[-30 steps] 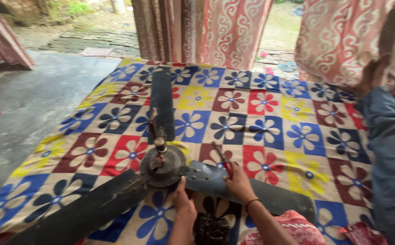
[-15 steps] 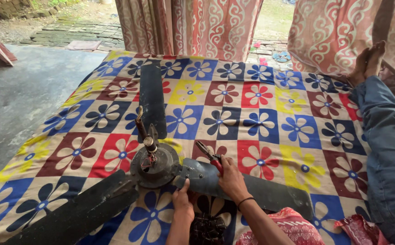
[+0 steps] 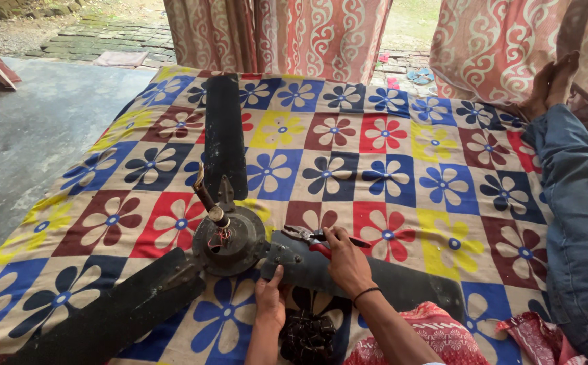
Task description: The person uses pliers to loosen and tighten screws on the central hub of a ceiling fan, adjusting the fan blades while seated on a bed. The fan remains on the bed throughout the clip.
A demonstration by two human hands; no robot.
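The fan [image 3: 229, 240] lies flat on the quilt [image 3: 402, 155], hub up, three blades spread. The left hand [image 3: 270, 301] rests on the near blade [image 3: 348, 274] just beside the hub [image 3: 228, 242], fingers pressed together, thumb reaching up toward the bracket [image 3: 282, 253]. The right hand [image 3: 346, 260] closes its fingers around the red-handled pliers [image 3: 314, 238], whose tip lies at the bracket.

Hazards, as judged:
- The pliers may slip off the fastener and strike the left thumb, which sits close to the tip.
- The quilt is soft; the fan may rock or turn under force, since only one hand steadies it.
- Loose wires [image 3: 223, 238] at the hub may snag.
- A freed screw may be lost against the busy floral pattern.

Materials:
- Blades: long, flat, dark metal, dull and scuffed.
- Hub: round, dark, worn, with a short tilted rod [image 3: 206, 196] rising from the centre.
- Quilt: cloth, checked in red, blue, yellow and brown squares with flower prints.
- A second person's leg [image 3: 577, 223] in blue denim lies along the quilt's right edge.
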